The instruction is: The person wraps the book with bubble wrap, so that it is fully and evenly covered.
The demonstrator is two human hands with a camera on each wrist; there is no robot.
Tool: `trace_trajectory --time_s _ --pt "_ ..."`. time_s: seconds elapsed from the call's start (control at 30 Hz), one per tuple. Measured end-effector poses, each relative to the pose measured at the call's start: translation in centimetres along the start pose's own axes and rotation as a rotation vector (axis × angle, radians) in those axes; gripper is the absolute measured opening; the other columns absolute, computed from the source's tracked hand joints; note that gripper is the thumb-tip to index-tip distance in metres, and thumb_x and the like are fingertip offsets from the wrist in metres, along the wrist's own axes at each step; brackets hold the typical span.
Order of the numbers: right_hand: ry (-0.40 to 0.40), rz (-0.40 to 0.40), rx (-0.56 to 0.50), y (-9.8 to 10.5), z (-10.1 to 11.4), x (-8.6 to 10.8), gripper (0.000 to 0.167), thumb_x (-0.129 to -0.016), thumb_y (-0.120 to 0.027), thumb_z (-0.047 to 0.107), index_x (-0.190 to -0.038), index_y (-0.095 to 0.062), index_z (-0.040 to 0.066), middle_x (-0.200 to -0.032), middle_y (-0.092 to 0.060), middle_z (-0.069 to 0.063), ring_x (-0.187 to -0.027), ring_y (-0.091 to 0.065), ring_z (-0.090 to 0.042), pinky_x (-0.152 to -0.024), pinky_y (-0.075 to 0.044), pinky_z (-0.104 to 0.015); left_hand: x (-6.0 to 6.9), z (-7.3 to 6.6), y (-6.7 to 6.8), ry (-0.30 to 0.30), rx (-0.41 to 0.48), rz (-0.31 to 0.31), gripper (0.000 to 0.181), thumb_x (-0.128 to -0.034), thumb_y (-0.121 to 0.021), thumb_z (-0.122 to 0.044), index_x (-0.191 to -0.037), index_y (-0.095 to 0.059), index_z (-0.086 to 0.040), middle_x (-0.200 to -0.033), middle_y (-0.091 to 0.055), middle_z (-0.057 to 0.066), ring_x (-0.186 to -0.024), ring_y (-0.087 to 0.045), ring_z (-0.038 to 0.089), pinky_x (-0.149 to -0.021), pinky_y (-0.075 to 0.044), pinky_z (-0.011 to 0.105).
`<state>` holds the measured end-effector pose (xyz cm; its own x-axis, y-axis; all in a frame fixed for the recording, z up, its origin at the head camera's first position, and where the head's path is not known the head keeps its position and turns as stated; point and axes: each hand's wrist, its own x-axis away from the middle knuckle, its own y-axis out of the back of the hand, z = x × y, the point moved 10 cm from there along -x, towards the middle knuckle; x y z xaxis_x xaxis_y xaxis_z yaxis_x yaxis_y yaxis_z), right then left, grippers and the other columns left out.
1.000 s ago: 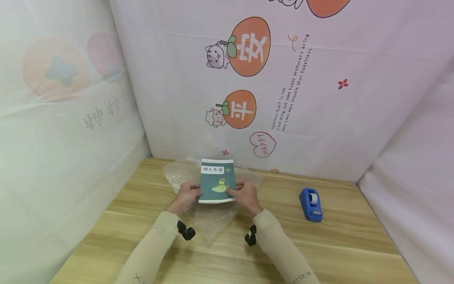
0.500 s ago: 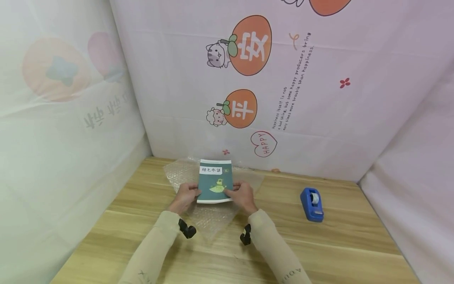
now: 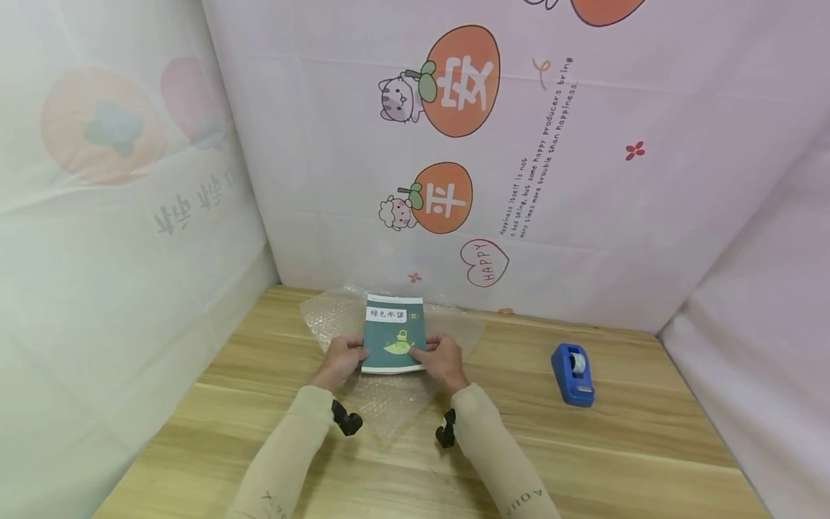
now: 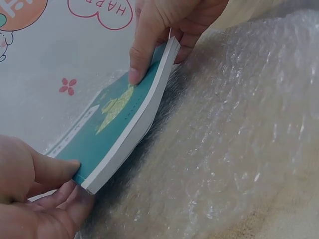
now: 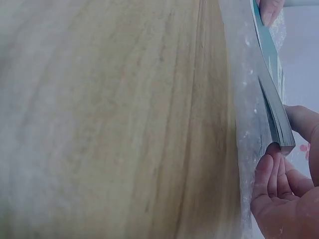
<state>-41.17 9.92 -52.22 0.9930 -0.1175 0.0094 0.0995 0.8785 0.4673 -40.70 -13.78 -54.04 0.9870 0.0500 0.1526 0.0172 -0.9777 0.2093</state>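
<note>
Both hands hold a green paperback book [image 3: 384, 337] with a yellow leaf-like drawing and a white title label. My left hand [image 3: 338, 360] pinches its left edge, thumb on the cover and fingers underneath. On the opposite edge my right hand [image 3: 446, 362] grips in the same way. Below the book a sheet of clear bubble wrap [image 3: 389, 404] lies on the table, one corner pointing toward me. In the left wrist view the book's page edge [image 4: 134, 128] bows slightly and stands above the wrap. The right wrist view shows fingertips [image 5: 264, 174] beneath the book's corner.
A blue tape dispenser [image 3: 573, 375] with a roll of tape stands to the right on the wooden table [image 3: 622, 440]. Printed white cloth [image 3: 337, 180] hangs behind the table and along both sides. Each wrist carries a small black camera.
Both hands have shifted the book slightly left and a little toward me over the bubble wrap. Their grip looks the same, and the tape dispenser has not moved on the table.
</note>
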Motion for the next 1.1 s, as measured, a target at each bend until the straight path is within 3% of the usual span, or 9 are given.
trace_trajectory --time_s 0.23,0.63,0.9,1.1 --pt "-0.032 0.003 0.076 -0.2 -0.4 -0.4 0.037 -0.086 -0.088 0.021 -0.112 -0.073 -0.001 -0.105 -0.077 -0.014 -0.096 -0.073 -0.024 -0.085 -0.063 -0.037 -0.1 0.3 0.3 0.013 -0.072 -0.034 0.034 -0.1019 -0.061 0.000 -0.132 -0.064 0.016 -0.127 -0.071 0.030 -0.109 -0.071 0.026 -0.093 -0.061 0.035" --pt "-0.045 0.026 0.108 -0.5 -0.3 -0.6 0.036 -0.088 -0.087 0.020 -0.111 -0.072 -0.003 -0.104 -0.075 -0.014 -0.092 -0.070 -0.022 -0.079 -0.061 -0.034 0.0 -0.1 1.5 0.031 -0.151 -0.142 0.031 -0.0950 -0.073 -0.003 -0.123 -0.073 0.009 -0.126 -0.074 0.027 -0.115 -0.073 0.034 -0.097 -0.063 0.044" --pt "-0.031 0.036 0.127 -0.4 0.1 -0.4 0.033 -0.087 -0.087 0.022 -0.106 -0.074 -0.002 -0.100 -0.076 -0.013 -0.090 -0.069 -0.020 -0.080 -0.060 -0.034 0.6 -1.5 2.4 -0.024 -0.300 -0.186 0.025 -0.0891 -0.081 -0.007 -0.111 -0.080 0.004 -0.116 -0.079 0.022 -0.110 -0.076 0.034 -0.094 -0.064 0.045" --pt "-0.011 0.057 0.142 -0.7 0.1 -0.5 0.034 -0.087 -0.087 0.021 -0.107 -0.074 -0.003 -0.100 -0.077 -0.013 -0.091 -0.070 -0.021 -0.080 -0.061 -0.035 0.9 -2.5 2.4 -0.105 -0.406 -0.191 0.021 -0.0880 -0.083 -0.008 -0.106 -0.081 0.004 -0.109 -0.081 0.021 -0.106 -0.077 0.036 -0.094 -0.063 0.049"
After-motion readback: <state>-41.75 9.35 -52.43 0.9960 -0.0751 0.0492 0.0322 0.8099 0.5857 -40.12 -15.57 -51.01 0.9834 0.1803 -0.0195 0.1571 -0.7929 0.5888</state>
